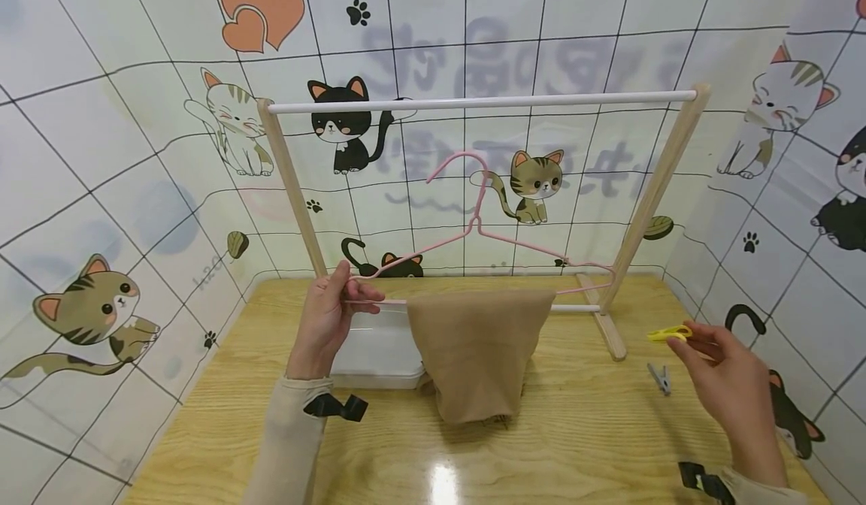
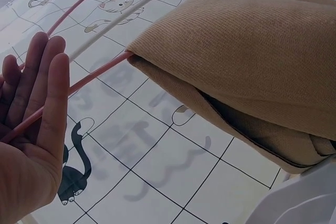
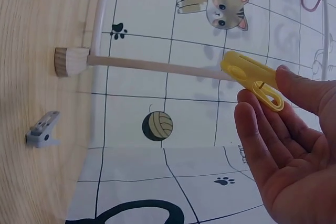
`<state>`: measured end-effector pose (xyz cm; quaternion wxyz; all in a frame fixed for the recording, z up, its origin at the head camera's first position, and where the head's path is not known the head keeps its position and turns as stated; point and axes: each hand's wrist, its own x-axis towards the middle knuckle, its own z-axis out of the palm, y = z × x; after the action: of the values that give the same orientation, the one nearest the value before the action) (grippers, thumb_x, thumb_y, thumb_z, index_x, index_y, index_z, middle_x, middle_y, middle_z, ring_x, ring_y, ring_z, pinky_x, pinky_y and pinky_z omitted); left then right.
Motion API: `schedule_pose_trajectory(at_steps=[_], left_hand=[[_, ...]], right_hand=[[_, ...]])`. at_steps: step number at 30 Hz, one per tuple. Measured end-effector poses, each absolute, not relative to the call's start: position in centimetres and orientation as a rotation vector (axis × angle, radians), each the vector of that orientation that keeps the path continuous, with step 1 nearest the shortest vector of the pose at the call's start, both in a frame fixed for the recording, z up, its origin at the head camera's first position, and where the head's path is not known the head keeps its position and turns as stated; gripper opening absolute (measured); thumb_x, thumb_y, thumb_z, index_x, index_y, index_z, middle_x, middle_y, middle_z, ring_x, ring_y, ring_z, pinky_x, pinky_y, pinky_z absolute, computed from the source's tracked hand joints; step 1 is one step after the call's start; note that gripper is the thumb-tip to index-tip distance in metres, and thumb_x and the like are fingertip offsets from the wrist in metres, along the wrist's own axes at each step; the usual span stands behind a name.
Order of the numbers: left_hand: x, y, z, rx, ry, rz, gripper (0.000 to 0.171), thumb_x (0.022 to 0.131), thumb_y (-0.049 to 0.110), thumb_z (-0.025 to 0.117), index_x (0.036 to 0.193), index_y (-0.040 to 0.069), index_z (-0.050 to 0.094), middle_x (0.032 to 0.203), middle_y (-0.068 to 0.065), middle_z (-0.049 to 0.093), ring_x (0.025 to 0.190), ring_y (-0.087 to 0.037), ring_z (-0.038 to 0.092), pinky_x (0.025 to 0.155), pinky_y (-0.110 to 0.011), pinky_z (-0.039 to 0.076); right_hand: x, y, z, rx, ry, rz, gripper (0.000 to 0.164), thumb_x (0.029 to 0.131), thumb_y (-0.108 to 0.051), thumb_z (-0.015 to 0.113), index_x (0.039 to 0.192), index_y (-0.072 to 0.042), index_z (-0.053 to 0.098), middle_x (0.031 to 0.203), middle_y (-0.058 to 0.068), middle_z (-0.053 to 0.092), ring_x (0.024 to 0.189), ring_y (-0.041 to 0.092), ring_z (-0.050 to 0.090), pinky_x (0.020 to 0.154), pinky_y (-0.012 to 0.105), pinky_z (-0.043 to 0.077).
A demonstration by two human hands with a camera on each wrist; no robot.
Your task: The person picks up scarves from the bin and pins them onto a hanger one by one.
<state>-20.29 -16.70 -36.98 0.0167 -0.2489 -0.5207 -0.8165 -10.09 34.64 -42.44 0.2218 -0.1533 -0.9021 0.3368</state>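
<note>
so right now the cloth (image 1: 480, 355) is hanging folded over the lower bar of the pink hanger (image 1: 478, 216), a bit toward the 4 o'clock side of that bar. the left hand (image 1: 331, 317) is sitting at about 9:30 from the cloth, fingers loosely curling round the hanger's end and holding it up. the right hand (image 1: 734, 377) is hovering out at 3 o'clock, thumb and fingertips pinching the yellow clip (image 1: 668, 333), nothing clipped yet that i'm seeing. the grey clip (image 1: 659, 379) is lying on the tabletop (image 1: 575, 430) at 6 o'clock from the yellow one.

my read: this is looking like the pegging step, with the draping basically done. next move is probably calling for bringing the yellow clip over toward 9 o'clock, squeezing it wide and biting cloth and bar together, while the left hand is steadying the hanger. watch out for the cloth sliding along that bar.

the hook isn't sitting on the rack (image 1: 473, 103) yet; the rack's top bar is running across at 12 o'clock. white tub (image 1: 372, 381) is waiting at 9 o'clock, just beside the cloth.
</note>
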Motion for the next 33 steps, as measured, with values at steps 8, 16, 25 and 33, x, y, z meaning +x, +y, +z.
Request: schedule_pose_trajectory(at_steps=[8, 16, 25, 33], left_hand=[[-20.4, -16.8, -37.3, -0.797, -1.593, -2.547, 0.051, 0.111, 0.032, 0.046, 0.067, 0.012, 0.063, 0.079, -0.002, 0.078, 0.078, -0.014, 0.077, 0.064, -0.029, 0.063], [-20.6, -16.6, -37.8, -0.814, -1.544, -2.556, 0.052, 0.111, 0.03, 0.044, 0.066, 0.012, 0.063, 0.079, -0.003, 0.078, 0.078, -0.015, 0.077, 0.062, -0.029, 0.062], [-20.6, -16.2, -38.7, -0.778, -1.546, -2.568, 0.051, 0.111, 0.032, 0.046, 0.066, 0.014, 0.063, 0.078, -0.002, 0.078, 0.076, -0.015, 0.077, 0.062, -0.029, 0.062], [-20.6, -16.1, -38.7, -0.76, -1.565, -2.561, 0.051, 0.11, 0.033, 0.047, 0.065, 0.014, 0.063, 0.077, -0.001, 0.078, 0.076, -0.014, 0.077, 0.061, -0.029, 0.062]], right_hand=[[-9.8, 33.2, -41.7, -0.385, -2.443, 0.926, 0.045, 0.099, -0.025, 0.07, 0.137, -0.004, 0.06, 0.13, 0.025, 0.067, 0.085, -0.031, 0.033, 0.065, 0.001, 0.039], [-9.1, 32.0, -40.8, -0.351, -2.341, 0.96, 0.04, 0.096, -0.019, 0.074, 0.132, -0.003, 0.064, 0.129, 0.025, 0.067, 0.084, -0.031, 0.043, 0.068, -0.002, 0.04], [-8.4, 30.2, -39.5, -0.416, -2.257, 1.046, 0.036, 0.094, -0.015, 0.076, 0.127, -0.006, 0.067, 0.132, 0.009, 0.069, 0.087, -0.026, 0.051, 0.074, -0.002, 0.044], [-7.9, 29.2, -38.7, -0.308, -2.142, 1.099, 0.034, 0.088, -0.004, 0.079, 0.121, -0.007, 0.071, 0.111, -0.024, 0.069, 0.087, -0.021, 0.059, 0.074, 0.0, 0.047]])
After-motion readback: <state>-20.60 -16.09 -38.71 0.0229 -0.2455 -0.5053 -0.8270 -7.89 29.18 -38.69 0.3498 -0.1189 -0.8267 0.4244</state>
